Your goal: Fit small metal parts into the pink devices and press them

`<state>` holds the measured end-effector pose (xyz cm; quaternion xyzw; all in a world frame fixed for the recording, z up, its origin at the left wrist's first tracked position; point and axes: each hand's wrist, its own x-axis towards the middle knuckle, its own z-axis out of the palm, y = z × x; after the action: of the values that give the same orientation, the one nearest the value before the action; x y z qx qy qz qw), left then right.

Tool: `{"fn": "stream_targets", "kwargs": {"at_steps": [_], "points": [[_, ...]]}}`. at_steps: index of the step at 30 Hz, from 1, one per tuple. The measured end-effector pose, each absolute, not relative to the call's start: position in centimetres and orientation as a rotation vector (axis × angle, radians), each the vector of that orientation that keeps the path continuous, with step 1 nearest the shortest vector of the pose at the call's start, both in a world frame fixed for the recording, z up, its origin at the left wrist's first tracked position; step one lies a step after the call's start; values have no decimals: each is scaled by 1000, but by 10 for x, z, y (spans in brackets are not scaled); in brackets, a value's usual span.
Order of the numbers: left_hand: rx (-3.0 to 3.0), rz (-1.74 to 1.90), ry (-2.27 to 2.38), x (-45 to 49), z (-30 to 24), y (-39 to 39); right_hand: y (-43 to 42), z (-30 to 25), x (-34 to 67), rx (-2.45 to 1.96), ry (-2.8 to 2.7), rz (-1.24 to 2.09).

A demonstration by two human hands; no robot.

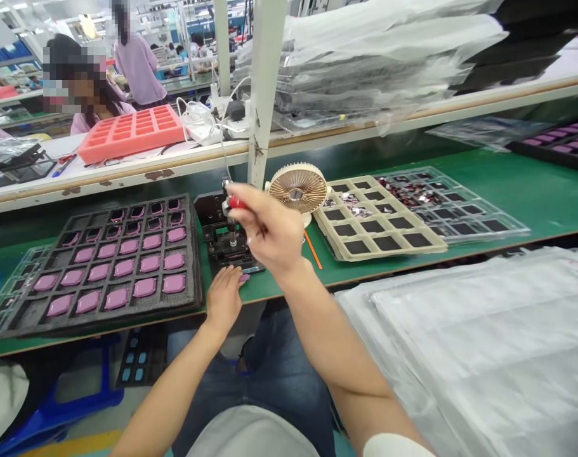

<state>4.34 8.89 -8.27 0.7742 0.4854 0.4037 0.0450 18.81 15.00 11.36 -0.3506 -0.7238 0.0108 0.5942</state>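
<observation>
My right hand [274, 228] is closed round the red handle [236, 202] of a small black hand press [212, 231], raised above its base. At the front edge of the press, my left hand [225, 292] has its fingers bent together. A small purple piece [243, 278] shows at its thumb side; most of it is hidden. To the left lies a dark foam tray [197, 279] with rows of purple rounded-square cases [144, 287]. Its back rows hold pieces with dark glossy faces [133, 227].
A cream fan [295, 190] stands behind my right hand, with an orange stick [313, 249] beside it. Farther right are a beige tray [388, 251] and clear trays [502, 228] with small parts. A shelf post [264, 95] rises behind the press. Wrapped sheets [483, 343] lie at right.
</observation>
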Motion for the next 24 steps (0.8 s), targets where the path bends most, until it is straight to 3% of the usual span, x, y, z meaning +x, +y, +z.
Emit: {"fn": "stream_targets", "kwargs": {"at_steps": [4,12,19,24], "points": [[2302,1309,1457,37,-83,83,147,107,192,-971,-1448,-51],[2123,1466,1584,32,-81,50,132,-30,205,-1355,-2114,295],[2009,1471,1806,44,-77,49,165,-25,185,-1513,-2277,371],[2017,1468,1829,49,-70,80,142,-24,202,-1534,-2150,349]]}}
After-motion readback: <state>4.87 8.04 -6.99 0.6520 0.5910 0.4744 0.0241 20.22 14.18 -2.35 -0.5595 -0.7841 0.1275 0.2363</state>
